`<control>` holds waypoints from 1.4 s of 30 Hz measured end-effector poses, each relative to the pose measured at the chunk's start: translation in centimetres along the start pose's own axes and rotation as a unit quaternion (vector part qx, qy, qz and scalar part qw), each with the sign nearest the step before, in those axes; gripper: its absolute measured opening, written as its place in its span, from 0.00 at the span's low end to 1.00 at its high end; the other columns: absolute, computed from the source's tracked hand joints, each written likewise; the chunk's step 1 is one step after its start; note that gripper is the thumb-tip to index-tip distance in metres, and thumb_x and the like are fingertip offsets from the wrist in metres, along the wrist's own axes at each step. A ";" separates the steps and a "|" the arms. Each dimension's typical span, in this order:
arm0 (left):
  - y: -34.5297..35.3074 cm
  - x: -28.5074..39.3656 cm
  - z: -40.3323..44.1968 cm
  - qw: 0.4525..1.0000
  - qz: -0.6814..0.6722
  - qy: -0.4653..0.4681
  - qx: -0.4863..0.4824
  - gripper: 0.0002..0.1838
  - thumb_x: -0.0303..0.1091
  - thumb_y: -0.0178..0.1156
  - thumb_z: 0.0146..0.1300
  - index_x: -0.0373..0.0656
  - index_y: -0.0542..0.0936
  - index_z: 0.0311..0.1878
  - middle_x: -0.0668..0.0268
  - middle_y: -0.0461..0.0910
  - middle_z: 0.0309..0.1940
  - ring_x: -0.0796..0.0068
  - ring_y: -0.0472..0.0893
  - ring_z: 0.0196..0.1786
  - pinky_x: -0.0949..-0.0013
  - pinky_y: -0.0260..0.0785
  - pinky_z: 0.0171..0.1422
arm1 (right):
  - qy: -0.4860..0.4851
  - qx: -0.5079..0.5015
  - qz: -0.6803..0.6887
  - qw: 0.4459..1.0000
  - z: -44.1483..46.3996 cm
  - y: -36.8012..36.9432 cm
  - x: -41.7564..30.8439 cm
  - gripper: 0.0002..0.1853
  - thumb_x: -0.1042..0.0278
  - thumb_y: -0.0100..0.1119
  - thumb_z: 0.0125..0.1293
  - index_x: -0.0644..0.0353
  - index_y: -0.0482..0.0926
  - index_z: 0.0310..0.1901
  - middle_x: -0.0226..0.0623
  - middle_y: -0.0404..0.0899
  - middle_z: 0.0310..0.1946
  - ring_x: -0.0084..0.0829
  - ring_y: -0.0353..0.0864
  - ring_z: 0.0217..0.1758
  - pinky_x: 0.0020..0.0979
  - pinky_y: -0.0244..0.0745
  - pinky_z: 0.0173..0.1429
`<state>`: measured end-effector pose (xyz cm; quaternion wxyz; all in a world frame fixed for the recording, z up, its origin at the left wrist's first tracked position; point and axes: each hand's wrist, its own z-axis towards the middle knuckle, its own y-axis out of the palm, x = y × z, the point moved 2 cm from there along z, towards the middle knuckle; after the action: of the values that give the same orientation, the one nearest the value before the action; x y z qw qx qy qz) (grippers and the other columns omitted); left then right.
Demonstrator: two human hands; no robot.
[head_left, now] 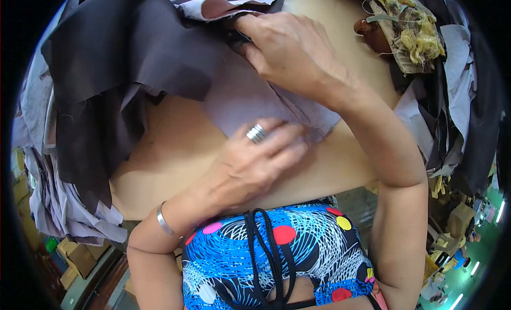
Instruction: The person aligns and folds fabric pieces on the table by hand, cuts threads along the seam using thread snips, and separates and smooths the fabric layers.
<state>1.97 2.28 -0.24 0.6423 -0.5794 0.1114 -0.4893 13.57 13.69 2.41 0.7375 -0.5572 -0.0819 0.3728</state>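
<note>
My right hand (293, 51) is closed at the upper middle, thumb and fingers pinching a fold of dark fabric (170, 49). The fabric's paler underside (213, 7) curls up beside the fingers. Below that hand a mauve-grey cloth piece (234, 94) lies flat on the tan work surface (175, 134), with a seam or crease running across it. My left hand (266, 153), with a wide silver ring on one finger, is over the lower edge of this piece. Its fingers are bent and blurred by motion, and whether they grip the cloth cannot be made out.
Dark and light cloth pieces (74, 203) hang over the left edge of the work surface. At the upper right are a brown object with yellow stringy material (418, 41) and more draped cloth (458, 81). Cardboard boxes (80, 257) stand on the floor at lower left.
</note>
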 end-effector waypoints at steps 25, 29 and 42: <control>-2.9 -7.2 0.2 0.940 -0.002 -0.302 0.159 0.65 0.41 0.78 0.37 0.52 0.43 0.76 0.51 0.61 0.69 0.41 0.51 0.74 0.47 0.50 0.73 | -0.043 0.042 -0.049 0.997 -1.0 1.6 -0.8 0.11 0.72 0.58 0.57 0.58 0.75 0.42 0.38 0.79 0.32 0.41 0.82 0.32 0.39 0.77 0.33; -2.7 -7.3 0.0 0.942 0.016 -0.298 0.151 0.65 0.43 0.78 0.38 0.50 0.43 0.75 0.49 0.59 0.69 0.43 0.51 0.74 0.47 0.50 0.73 | -0.017 0.073 0.022 0.997 -1.1 1.8 -0.5 0.11 0.72 0.58 0.58 0.58 0.75 0.44 0.40 0.80 0.34 0.41 0.82 0.33 0.41 0.77 0.35; -2.5 -7.4 -0.1 0.947 0.017 -0.281 0.156 0.64 0.46 0.77 0.39 0.45 0.44 0.75 0.47 0.60 0.69 0.44 0.50 0.75 0.44 0.42 0.74 | -0.088 0.069 -0.158 0.981 -1.6 1.3 -1.3 0.12 0.70 0.53 0.62 0.59 0.74 0.48 0.35 0.77 0.28 0.33 0.80 0.24 0.34 0.74 0.29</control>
<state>-3.03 8.24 -1.24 0.7383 -0.5838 -0.1414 -0.3066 12.94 11.74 1.06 0.8140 -0.4498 -0.2073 0.3035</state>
